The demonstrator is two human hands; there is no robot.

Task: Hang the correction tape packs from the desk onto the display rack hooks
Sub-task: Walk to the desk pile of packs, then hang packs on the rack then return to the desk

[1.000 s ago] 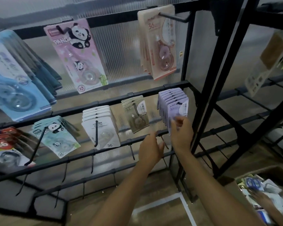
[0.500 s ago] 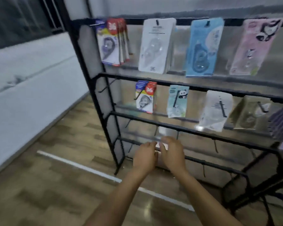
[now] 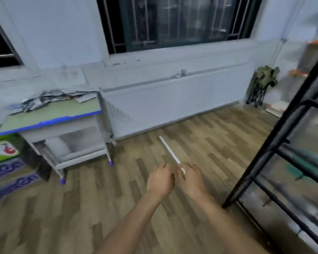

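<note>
A small desk (image 3: 50, 116) with a green top and blue edge stands at the left against the wall. A blurred pile of correction tape packs (image 3: 50, 99) lies on its far side. The black display rack (image 3: 283, 136) fills the right edge; its hooks and hung packs are blurred. My left hand (image 3: 161, 179) and my right hand (image 3: 190, 178) hover side by side over the wooden floor, well away from the desk. Their fingers hang loosely curled and I see nothing in them.
A white tape line (image 3: 170, 153) runs across the wooden floor just beyond my hands. Green and purple cartons (image 3: 2, 158) sit at the far left beside the desk. A dark green bag (image 3: 264, 77) hangs in the back right corner under the window wall.
My view has swung left, away from the rack's hung packs toward the desk and window wall. Both hands left the rack and now float together over the floor, holding nothing.
</note>
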